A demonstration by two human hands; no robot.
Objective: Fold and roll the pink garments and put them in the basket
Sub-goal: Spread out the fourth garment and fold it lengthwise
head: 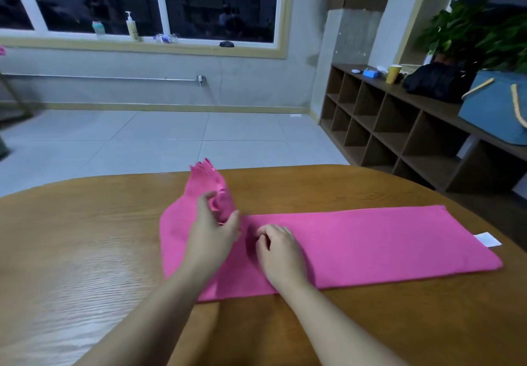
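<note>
While folded long on one table (85,237) — one pink garment (370,246), left grip (211,231) around its lifted end, right grip (281,251) curled, seemingly empty

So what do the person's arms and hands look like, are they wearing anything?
Both hands, the left hand and the right hand, are bare: no gloves, rings or watch show. The forearms are bare too, with no sleeves in view.

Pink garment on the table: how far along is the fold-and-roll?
Done: the pink garment lies folded into a long strip on the wooden table. In hand: the left hand grips its raised, bunched end, while the right hand rests curled on the strip; rolling looks barely started. Left: roll the whole strip, then put it in the blue basket, which sits on the shelf unit.
</note>
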